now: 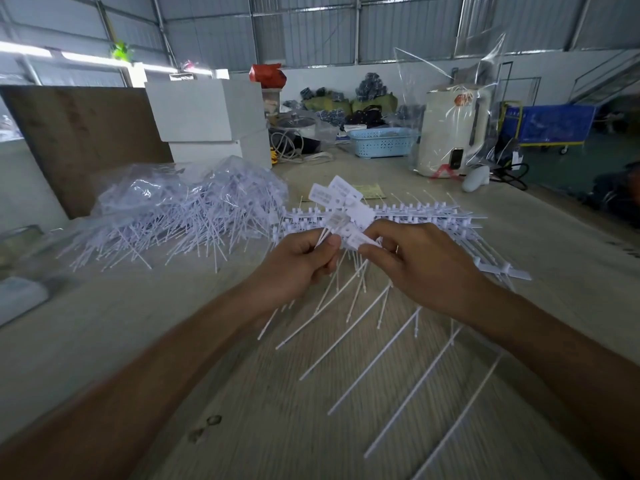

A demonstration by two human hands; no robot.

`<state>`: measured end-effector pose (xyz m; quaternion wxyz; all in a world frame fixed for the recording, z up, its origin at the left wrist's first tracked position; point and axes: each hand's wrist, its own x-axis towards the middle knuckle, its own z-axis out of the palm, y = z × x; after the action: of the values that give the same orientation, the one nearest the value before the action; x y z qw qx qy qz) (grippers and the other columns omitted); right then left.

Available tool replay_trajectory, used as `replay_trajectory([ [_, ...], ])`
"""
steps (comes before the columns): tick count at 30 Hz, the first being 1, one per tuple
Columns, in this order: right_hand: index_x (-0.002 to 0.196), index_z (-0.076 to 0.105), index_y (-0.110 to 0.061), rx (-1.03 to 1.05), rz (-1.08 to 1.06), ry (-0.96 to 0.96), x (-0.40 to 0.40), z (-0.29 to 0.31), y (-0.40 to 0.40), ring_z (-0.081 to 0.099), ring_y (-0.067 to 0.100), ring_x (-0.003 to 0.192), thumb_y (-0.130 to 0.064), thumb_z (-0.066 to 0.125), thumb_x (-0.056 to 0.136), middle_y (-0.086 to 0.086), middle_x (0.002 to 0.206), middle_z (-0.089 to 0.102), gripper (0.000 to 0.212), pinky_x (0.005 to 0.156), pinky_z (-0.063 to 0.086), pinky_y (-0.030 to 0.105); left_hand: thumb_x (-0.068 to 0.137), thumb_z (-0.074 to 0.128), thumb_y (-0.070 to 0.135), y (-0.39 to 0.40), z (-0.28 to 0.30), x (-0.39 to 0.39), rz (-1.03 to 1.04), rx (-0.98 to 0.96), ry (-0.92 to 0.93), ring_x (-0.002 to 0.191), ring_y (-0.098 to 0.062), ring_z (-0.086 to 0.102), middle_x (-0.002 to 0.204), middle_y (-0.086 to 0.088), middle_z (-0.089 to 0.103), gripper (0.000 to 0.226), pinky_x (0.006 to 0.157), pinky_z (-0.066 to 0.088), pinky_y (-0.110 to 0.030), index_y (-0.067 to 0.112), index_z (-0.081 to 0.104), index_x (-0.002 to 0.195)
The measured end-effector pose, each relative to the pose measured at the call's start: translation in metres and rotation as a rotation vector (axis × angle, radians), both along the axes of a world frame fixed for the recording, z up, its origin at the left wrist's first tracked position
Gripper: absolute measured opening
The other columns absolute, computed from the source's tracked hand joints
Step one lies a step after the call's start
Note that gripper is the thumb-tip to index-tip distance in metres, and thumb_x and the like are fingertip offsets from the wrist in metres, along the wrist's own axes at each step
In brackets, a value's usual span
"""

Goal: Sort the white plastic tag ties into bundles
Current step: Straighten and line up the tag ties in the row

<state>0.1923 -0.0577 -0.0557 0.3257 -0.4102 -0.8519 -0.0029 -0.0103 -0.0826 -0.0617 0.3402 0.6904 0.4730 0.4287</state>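
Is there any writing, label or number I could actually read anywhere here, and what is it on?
None can be read.
White tag ties held by the left hand and right hand: grey printed blocks, too blurred.
Yellowish paper on the table: print too small.
White appliance in plastic wrap: red mark, illegible.

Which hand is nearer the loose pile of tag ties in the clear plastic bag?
Left. The left hand is just right of the pile of tag ties; the right hand is farther right, beyond the left hand.

Print on the white tag ties [335, 197] is too blurred to read.
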Motion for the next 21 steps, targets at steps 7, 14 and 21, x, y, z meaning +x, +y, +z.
replay_trajectory([
  [7,0.110,0.072,-0.017,-0.332,0.210,0.176,0.014,0.005,0.009,0.069,0.025,0.075,-0.016,0.056,0.101,0.010,0.084,0.070,0.019,0.068,0.055,0.026,0.105,0.047,0.031,0.004,-0.003,-0.005,-0.001,0.044,0.063,0.040,-0.005,0.030,0.048,0.010,0.037,0.036,0.040,0.028,-0.015,0.007,0.051,0.079],
  [14,0.112,0.071,-0.010,-0.536,0.257,0.048,0.022,0.004,0.007,0.062,0.000,0.062,-0.010,0.052,0.102,-0.008,0.084,0.066,0.021,0.056,0.051,0.018,0.107,0.042,0.033,0.010,0.006,-0.025,0.221,0.190,0.062,0.038,0.000,0.031,0.047,0.012,0.038,0.037,0.040,0.025,-0.013,0.016,0.048,0.074],
  [21,0.119,0.065,-0.020,-0.611,0.312,0.351,0.009,0.002,-0.002,0.062,0.006,0.058,-0.008,0.060,0.098,-0.009,0.071,0.064,0.025,0.053,0.048,0.021,0.100,0.055,0.038,0.004,-0.006,-0.003,0.091,0.161,0.014,0.040,0.003,0.040,0.046,0.016,0.046,0.033,0.041,0.030,-0.009,0.025,0.062,0.071],
])
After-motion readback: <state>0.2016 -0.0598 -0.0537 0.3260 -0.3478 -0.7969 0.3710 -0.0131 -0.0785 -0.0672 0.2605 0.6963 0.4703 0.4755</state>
